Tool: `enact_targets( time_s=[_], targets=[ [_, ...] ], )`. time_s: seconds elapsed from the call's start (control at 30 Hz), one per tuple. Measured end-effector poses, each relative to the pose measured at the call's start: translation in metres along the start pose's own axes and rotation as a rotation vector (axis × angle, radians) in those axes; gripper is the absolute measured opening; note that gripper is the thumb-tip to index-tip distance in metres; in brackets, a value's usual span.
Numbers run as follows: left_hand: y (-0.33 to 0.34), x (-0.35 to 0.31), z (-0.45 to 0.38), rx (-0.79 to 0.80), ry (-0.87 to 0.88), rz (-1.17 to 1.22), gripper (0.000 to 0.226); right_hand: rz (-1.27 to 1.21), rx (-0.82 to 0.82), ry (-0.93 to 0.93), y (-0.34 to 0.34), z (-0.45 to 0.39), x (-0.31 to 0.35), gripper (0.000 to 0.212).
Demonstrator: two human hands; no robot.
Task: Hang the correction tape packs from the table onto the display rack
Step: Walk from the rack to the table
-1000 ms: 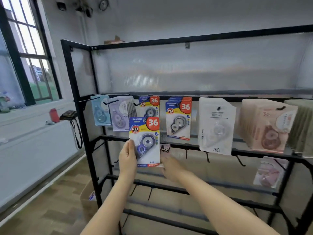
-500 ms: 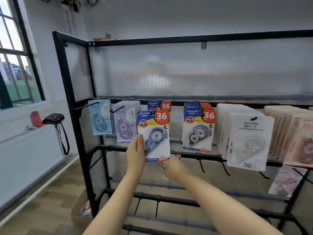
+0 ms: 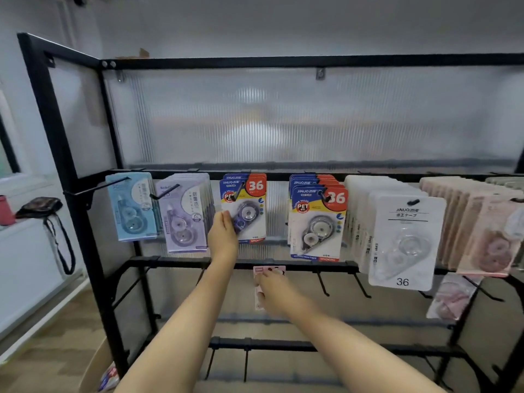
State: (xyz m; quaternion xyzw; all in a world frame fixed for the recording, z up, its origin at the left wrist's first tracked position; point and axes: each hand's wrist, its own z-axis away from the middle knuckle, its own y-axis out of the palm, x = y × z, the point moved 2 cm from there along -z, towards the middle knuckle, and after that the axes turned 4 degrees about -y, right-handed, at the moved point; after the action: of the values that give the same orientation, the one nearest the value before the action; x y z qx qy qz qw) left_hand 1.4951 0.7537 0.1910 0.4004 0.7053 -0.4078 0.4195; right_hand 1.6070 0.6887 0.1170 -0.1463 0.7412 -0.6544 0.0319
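Observation:
A black metal display rack [image 3: 71, 194] fills the view. On its upper rail hang rows of correction tape packs: light blue [image 3: 130, 205], purple [image 3: 184, 214], blue-and-yellow "36" packs [image 3: 246, 205], a second "36" row [image 3: 314, 222], white [image 3: 402, 239] and pink [image 3: 482, 228]. My left hand [image 3: 224, 236] holds the lower left edge of the front blue-and-yellow pack, which sits on its hook. My right hand [image 3: 272, 290] is lower, at the second rail, and grips a small pink pack [image 3: 268, 270], mostly hidden by the fingers.
Bare black hooks [image 3: 323, 285] stick out from the second rail. A lone pink pack [image 3: 453, 299] hangs at the lower right. A cardboard box [image 3: 96, 364] stands on the floor by the rack's left post. A black bag [image 3: 39, 207] lies on the sill.
My left hand raised the blue-and-yellow pack and slid it onto the hook in front of the others. My right hand stayed low with the pink pack. The view moved closer.

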Motion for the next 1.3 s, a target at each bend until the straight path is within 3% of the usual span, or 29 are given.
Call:
enact_targets(
  time_s=[0.2, 0.33, 0.43, 0.53, 0.7, 0.83, 1.07, 1.3],
  targets=[
    [0.010, 0.000, -0.009, 0.028, -0.059, -0.051, 0.035, -0.047, 0.009, 0.020, -0.006, 0.006, -0.004, 0.037],
    [0.011, 0.018, 0.010, 0.120, -0.191, -0.120, 0.043, -0.048, 0.013, 0.018, -0.010, 0.016, -0.006, 0.036],
    [0.003, 0.036, 0.048, 0.197, -0.225, -0.228, 0.030, -0.046, 0.029, 0.000, -0.009, 0.026, -0.005, 0.034],
    [-0.011, 0.060, 0.085, 0.313, -0.146, -0.464, 0.029, -0.006, 0.067, -0.063, -0.002, 0.038, 0.002, 0.027],
    [-0.069, 0.078, 0.133, 0.380, -0.105, -1.106, 0.040, 0.118, 0.147, -0.239, 0.010, 0.054, 0.049, 0.031],
    [-0.153, 0.087, 0.167, 0.311, -0.116, -1.375, 0.040, 0.140, 0.213, -0.444, 0.029, 0.067, 0.120, 0.034],
    [-0.337, 0.100, 0.247, 0.184, -0.466, -1.579, 0.042, 0.155, 0.189, -0.873, 0.049, 0.113, 0.310, 0.036],
    [-0.529, 0.111, 0.345, -0.016, -0.827, -1.616, 0.046, 0.080, 0.171, -1.180, 0.072, 0.180, 0.526, 0.035]
  ],
)
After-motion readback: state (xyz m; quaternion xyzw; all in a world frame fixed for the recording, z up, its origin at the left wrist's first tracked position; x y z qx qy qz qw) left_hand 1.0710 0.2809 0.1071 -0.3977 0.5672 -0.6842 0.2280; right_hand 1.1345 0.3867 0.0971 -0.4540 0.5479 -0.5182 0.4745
